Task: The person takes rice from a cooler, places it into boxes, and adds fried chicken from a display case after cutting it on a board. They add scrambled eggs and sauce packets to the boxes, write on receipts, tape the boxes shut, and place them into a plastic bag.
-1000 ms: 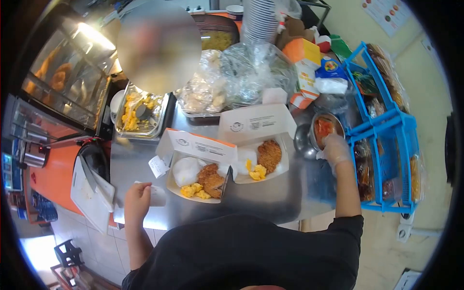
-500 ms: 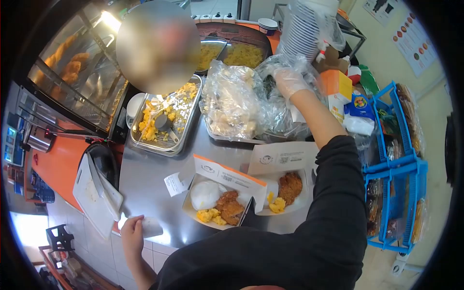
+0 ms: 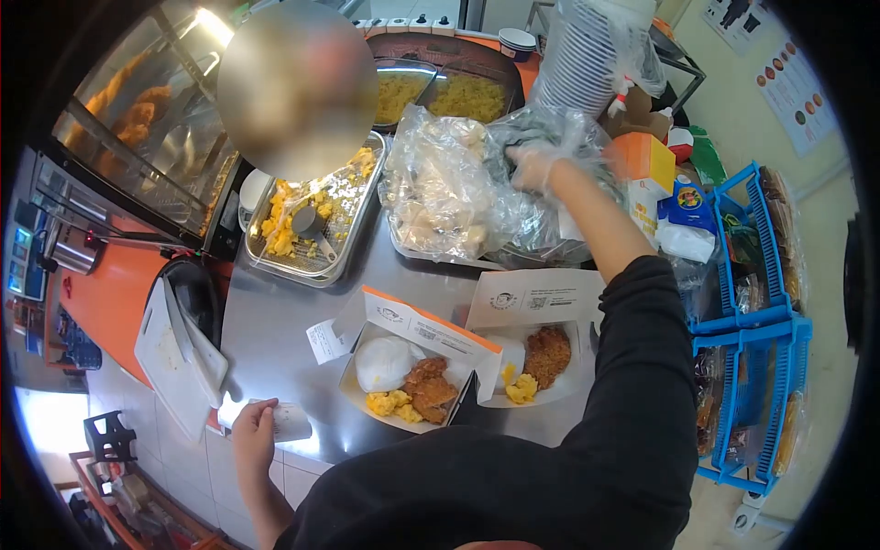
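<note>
My left hand (image 3: 253,431), bare, is closed at the counter's near edge, with a white paper slip (image 3: 291,422) between thumb and fingers. My right hand (image 3: 538,172) wears a clear plastic glove and reaches into a clear bag (image 3: 524,225) of dark green leaves; its fingertips are hidden there. Beside that bag lies another clear bag (image 3: 435,197) with pale contents. Nearer me stand two open cardboard boxes. The left box (image 3: 438,323) holds white rice (image 3: 383,364), scrambled egg and fried chicken (image 3: 431,390); in the right box (image 3: 532,295) are fried chicken (image 3: 547,357) and egg.
A metal tray (image 3: 341,261) of scrambled egg with a grey scoop (image 3: 308,223) stands to the left. Cutting boards and a knife (image 3: 176,323) lie at the left edge. Stacked bowls (image 3: 577,60) rise behind the bags. Blue baskets (image 3: 747,312) stand right. A second printed slip (image 3: 325,341) lies by the boxes.
My right hand has shifted slightly left and lower within the bag of leaves. The slip at my left hand has tilted, showing print. The boxes stay in place.
</note>
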Demonstrator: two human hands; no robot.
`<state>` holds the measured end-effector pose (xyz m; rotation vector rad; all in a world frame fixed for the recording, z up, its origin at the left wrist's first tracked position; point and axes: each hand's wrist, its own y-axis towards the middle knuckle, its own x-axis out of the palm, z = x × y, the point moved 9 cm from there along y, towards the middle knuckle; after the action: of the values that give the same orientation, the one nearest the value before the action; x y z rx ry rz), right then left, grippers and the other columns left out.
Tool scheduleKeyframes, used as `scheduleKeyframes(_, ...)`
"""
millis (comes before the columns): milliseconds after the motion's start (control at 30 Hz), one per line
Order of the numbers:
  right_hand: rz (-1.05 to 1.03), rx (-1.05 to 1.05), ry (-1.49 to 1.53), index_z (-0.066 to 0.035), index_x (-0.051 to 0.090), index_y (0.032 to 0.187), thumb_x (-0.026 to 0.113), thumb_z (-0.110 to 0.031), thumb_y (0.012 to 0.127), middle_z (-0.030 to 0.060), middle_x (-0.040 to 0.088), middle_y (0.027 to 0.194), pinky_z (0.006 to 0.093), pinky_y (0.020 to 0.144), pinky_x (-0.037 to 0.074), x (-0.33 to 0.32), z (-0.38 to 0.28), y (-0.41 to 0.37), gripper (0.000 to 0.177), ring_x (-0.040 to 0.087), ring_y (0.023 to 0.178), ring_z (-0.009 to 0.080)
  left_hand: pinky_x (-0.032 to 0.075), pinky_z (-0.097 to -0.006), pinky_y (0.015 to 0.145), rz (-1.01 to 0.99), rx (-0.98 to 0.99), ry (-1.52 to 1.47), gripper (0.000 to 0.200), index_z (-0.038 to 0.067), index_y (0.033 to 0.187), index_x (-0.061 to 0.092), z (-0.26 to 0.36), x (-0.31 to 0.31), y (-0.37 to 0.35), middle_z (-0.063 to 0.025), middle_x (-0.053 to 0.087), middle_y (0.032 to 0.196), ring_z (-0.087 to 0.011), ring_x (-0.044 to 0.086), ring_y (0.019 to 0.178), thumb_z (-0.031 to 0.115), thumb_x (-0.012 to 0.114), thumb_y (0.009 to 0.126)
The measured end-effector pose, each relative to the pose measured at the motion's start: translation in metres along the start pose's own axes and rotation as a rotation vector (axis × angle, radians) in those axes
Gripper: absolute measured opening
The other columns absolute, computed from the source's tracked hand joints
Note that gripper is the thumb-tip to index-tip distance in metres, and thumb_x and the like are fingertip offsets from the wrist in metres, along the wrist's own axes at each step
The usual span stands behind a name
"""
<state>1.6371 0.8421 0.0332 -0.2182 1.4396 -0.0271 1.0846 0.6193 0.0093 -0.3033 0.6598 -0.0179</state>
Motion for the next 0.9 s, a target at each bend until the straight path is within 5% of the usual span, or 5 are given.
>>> scheduleKeyframes(233, -0.366, -0.129, -0.099, -0.007, 0.063, 0.102, 0.06, -0.019, 0.065, 0.0169, 0.065, 0.095, 0.0384, 0.081, 0.047, 0.022, -0.022, -0.009, 0.039, 0.062, 0.09, 0.031, 0.045, -0.0306, 0.077, 0.013, 0.064, 0.066, 0.021, -0.005, 0.097, 0.063, 0.017, 0.003, -0.013, -0.0147, 0.061, 0.091, -0.0218, 0.059, 0.084, 0.006, 0.05, 0.084)
scheduleKeyframes(333, 0.158, -0.198, 0.008, -0.008, 0.063, 0.103, 0.061, -0.018, 0.065, 0.0159, 0.066, 0.088, 0.0387, 0.077, 0.049, -0.041, -0.007, -0.024, 0.04, 0.063, 0.084, 0.0301, 0.045, -0.0303, 0.077, 0.045, 0.023, 0.012, 0.021, -0.005, 0.097, 0.063, 0.003, -0.01, -0.019, -0.015, 0.061, 0.092, -0.0212, 0.059, 0.084, 0.005, 0.049, 0.084)
scheduleKeyframes(433, -0.087, 0.159, 0.687, -0.007, 0.063, 0.102, 0.063, -0.017, 0.066, 0.016, 0.065, 0.093, 0.0383, 0.078, 0.049, -0.085, -0.001, -0.066, 0.037, 0.062, 0.086, 0.0298, 0.046, -0.0299, 0.077, 0.05, 0.017, 0.027, 0.022, -0.006, 0.097, 0.063, 0.002, -0.017, -0.024, -0.0148, 0.061, 0.092, -0.0206, 0.059, 0.084, 0.005, 0.049, 0.084)
scheduleKeyframes(700, 0.05, 0.136, -0.188, -0.005, 0.061, 0.106, 0.06, -0.012, 0.073, 0.0156, 0.06, 0.111, 0.0416, 0.087, 0.045, -0.039, -0.005, -0.046, 0.033, 0.057, 0.105, 0.0294, 0.046, -0.0297, 0.074, 0.013, 0.04, 0.041, 0.02, -0.005, 0.095, 0.063, 0.025, 0.003, -0.032, -0.0141, 0.061, 0.09, -0.0206, 0.059, 0.082, 0.006, 0.05, 0.084)
scheduleKeyframes(900, 0.185, 0.261, -0.124, -0.007, 0.067, 0.098, 0.05, -0.011, 0.082, 0.0155, 0.064, 0.104, 0.0422, 0.087, 0.046, -0.019, 0.021, 0.009, 0.024, 0.061, 0.097, 0.0313, 0.047, -0.0299, 0.072, 0.004, 0.03, 0.106, 0.02, -0.003, 0.096, 0.064, 0.018, 0.009, -0.041, -0.0136, 0.063, 0.086, -0.0205, 0.06, 0.079, 0.008, 0.052, 0.084)
